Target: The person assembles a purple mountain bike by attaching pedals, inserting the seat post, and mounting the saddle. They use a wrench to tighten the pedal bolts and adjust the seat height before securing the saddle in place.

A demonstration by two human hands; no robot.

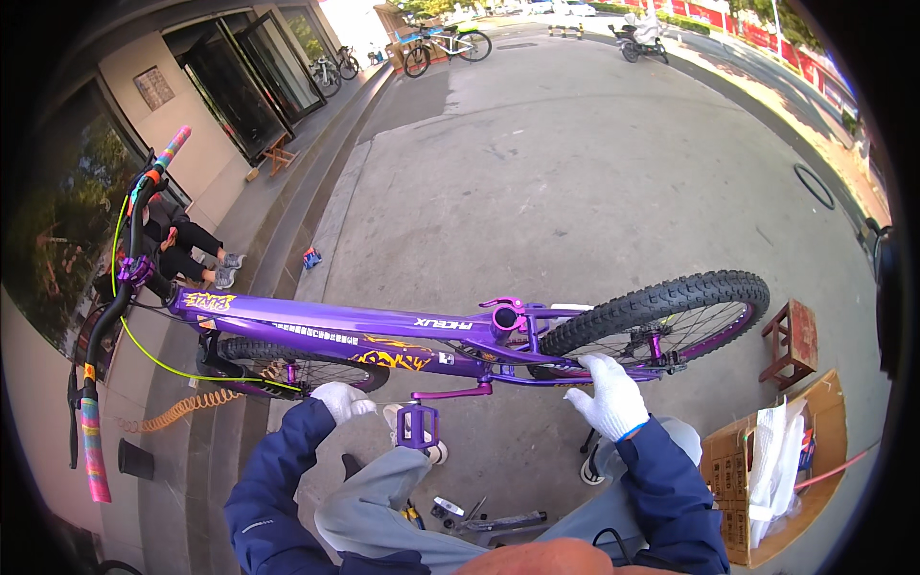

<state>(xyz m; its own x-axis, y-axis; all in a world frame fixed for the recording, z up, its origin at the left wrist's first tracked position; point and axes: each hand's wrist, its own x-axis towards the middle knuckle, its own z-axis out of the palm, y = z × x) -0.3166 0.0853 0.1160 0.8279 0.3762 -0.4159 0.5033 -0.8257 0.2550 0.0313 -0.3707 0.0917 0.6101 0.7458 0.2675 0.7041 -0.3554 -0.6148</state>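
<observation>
A purple bicycle frame [316, 317] stretches across the view in front of me, handlebar at the left, rear wheel [704, 307] at the right. My left hand [342, 402], in a white knit glove, is curled beside the front wheel [359, 372]; anything inside its fingers is hidden. My right hand [613, 398], gloved alike, has thumb and fingers apart just below the rear stays. Between both hands hang a purple crank [450, 392] and a pedal [418, 425]. The seat tube's top [505, 317] is an open ring with no saddle on it.
A cardboard box [728, 489] with white wrapping and a small red-brown stool [792, 342] stand at the right. Loose tools and a seatpost-like part [503, 523] lie between my feet. A coiled orange hose [182, 412] hangs by the steps; a person [187, 247] sits beyond the handlebar.
</observation>
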